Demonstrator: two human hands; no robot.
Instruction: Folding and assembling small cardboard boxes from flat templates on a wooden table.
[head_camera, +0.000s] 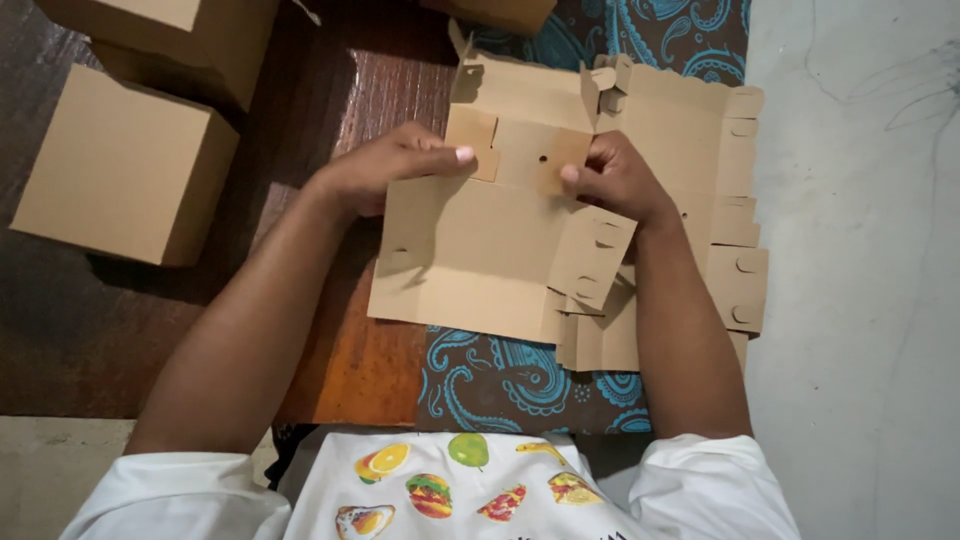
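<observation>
1. Head view looked straight down on a flat cardboard sheet (470, 250), cut and creased into box panels, which lay across the edge of a wooden table (340, 370) and a blue patterned cloth (500, 385).
2. Left hand (385, 170) rested on the sheet's upper left part, fingers stretched toward the middle, with the thumb tip pressed onto a small raised flap (530, 155) that had a round hole in it.
3. Right hand (615, 180) gripped the same flap from its right side, thumb on the front face and the other fingers curled behind the cardboard, so the flap was pinched between them.
4. Both hands were closed on that flap, near each other but not touching.
5. A side panel with rounded tabs (595, 255) stood tilted up just below the right hand, at the sheet's right edge.
6. Under and to the right of the sheet lay a stack of more flat cardboard sheets (725, 200), reaching past it toward a pale grey floor (860, 300).
7. Well to the left of the sheet, a folded brown box (125, 165) stood on the table, with another box (170, 35) just above it, partly cut off by the frame.
8. Below the sheet showed the person's white shirt (450, 490), printed with fruit and food pictures.
</observation>
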